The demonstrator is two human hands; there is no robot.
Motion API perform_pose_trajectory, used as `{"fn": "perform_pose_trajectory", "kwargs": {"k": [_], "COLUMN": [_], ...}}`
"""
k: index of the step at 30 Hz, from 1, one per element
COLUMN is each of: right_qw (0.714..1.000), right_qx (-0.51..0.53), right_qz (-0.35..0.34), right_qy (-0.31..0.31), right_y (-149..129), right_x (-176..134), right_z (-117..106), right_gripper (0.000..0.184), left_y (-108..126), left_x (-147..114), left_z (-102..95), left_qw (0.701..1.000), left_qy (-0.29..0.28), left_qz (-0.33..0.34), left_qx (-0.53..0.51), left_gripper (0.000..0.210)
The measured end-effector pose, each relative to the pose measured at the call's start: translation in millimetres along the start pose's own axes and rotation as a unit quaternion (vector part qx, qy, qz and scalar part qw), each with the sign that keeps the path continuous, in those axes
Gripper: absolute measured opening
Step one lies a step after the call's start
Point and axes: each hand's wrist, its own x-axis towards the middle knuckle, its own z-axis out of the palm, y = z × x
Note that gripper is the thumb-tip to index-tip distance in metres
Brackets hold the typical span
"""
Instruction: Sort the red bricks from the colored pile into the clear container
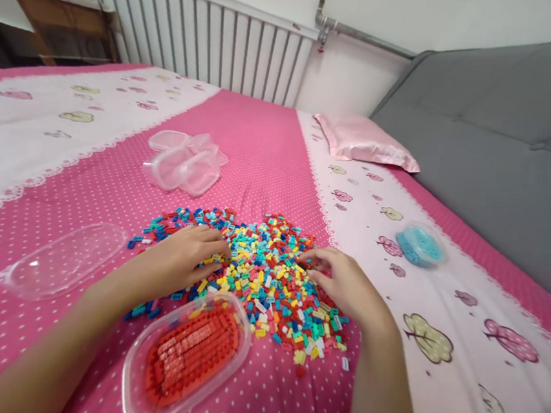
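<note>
A wide heap of small toy building bricks [270, 264] in many colours lies spread on the bed. At its left side is my left hand [187, 256], palm down, fingers bent and the thumb apart from them, with no brick visible in its grasp. On the opposite side, my right hand [339, 281] reaches in with thumb and fingers parted, fingertips at the bricks' edge. Between my forearms, in front of the heap, stands a clear plastic container [235, 371] holding red bricks [193, 354] laid in neat rows.
A clear lid [65, 261] lies at the left. Several more clear containers [186, 165] are piled beyond the heap. To the right sits a closed container of light blue bricks [419, 245]. Farther back are a pink pillow [364, 140], a grey headboard [496, 143] and a radiator [208, 38].
</note>
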Motion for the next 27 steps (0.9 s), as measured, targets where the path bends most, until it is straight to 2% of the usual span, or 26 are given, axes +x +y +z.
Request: {"fn": "perform_pose_trajectory", "kwargs": {"k": [3,6,8,10,14,17,24,27], "right_qw": [1.000,1.000,0.998,0.991,0.975,0.964,0.960,0.960], "right_qx": [0.002,0.018,0.024,0.027,-0.098,-0.154,-0.188,-0.186], "right_qz": [0.008,-0.009,-0.065,-0.128,-0.198,-0.206,-0.162,-0.160], "right_qy": [0.002,0.004,0.007,-0.023,-0.039,-0.070,-0.133,-0.132], "right_y": [-4.4,-30.0,-56.4,-83.3,-116.1,-121.2,-122.6,-122.1], "right_x": [1.5,0.1,-5.3,-14.0,-30.5,-34.9,-32.4,-33.1], "right_z": [-1.8,-0.3,4.0,10.6,26.1,34.7,46.0,49.1], "right_gripper": [0.030,0.017,0.013,0.013,0.011,0.011,0.010,0.011], "left_y": [-4.1,-2.0,2.0,5.8,8.5,8.7,10.4,10.5], "left_x": [0.1,0.7,1.0,1.1,-0.3,-1.8,-3.4,-4.2], "left_z": [3.5,2.5,0.0,-2.2,-3.1,-2.6,-3.7,-3.4], "left_qw": [1.000,1.000,1.000,1.000,1.000,1.000,1.000,1.000], "left_qy": [0.000,-0.010,-0.016,-0.018,-0.017,-0.009,0.007,0.003], "left_qz": [-0.001,0.002,0.002,-0.004,-0.011,-0.001,0.012,0.005], "left_qx": [-0.003,0.005,0.015,0.020,0.023,0.026,0.015,0.014], "left_gripper": [0.020,0.020,0.020,0.019,0.018,0.016,0.013,0.013]}}
